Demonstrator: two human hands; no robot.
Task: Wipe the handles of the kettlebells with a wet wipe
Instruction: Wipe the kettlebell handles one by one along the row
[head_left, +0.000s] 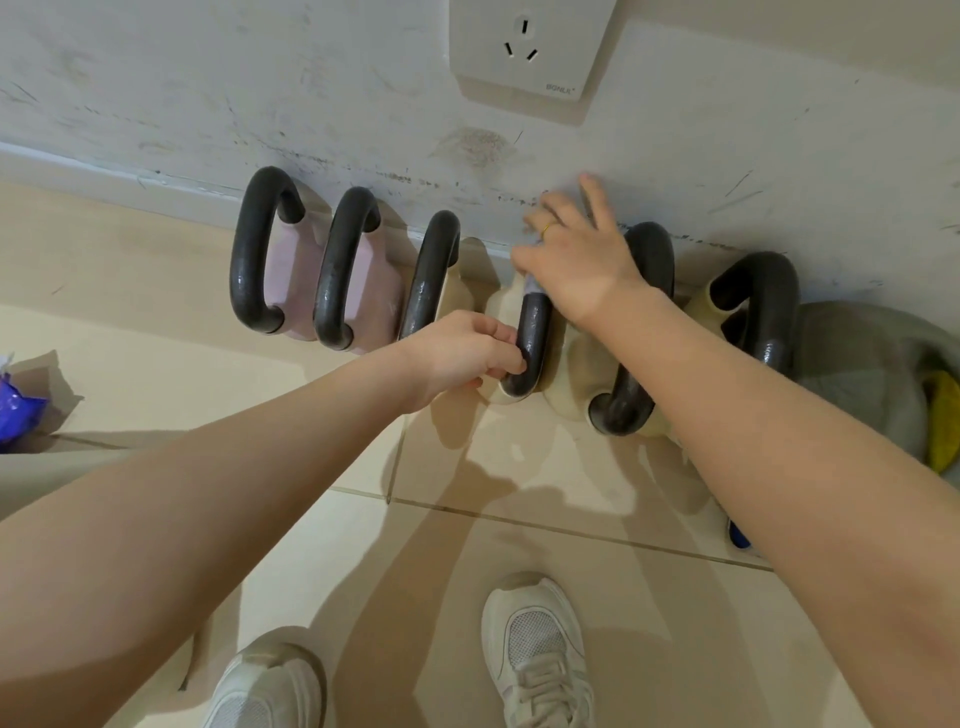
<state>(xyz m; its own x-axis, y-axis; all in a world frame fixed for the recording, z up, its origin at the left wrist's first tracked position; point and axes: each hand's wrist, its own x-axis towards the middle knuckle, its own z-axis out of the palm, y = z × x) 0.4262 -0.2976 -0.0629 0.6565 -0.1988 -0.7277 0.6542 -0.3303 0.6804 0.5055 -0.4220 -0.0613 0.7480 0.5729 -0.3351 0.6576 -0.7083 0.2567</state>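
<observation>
Several kettlebells with dark handles stand in a row against the wall. Two at the left have pink bodies (291, 275), the others are cream. My left hand (462, 353) grips the near end of the fourth handle (532, 338). My right hand (576, 260) is wrapped over the far part of that same handle, pressing a white wet wipe (531, 285) onto it; only a small edge of the wipe shows under the palm. A ring sits on one finger. The fifth handle (636, 332) lies just right of my right wrist, and a sixth (763, 312) stands further right.
A blue wipes packet (18, 410) lies on the floor at the far left. A grey bag with something yellow (878, 374) sits at the right. A wall socket (524, 47) is above. My two white shoes (535, 654) stand on the beige tiles below.
</observation>
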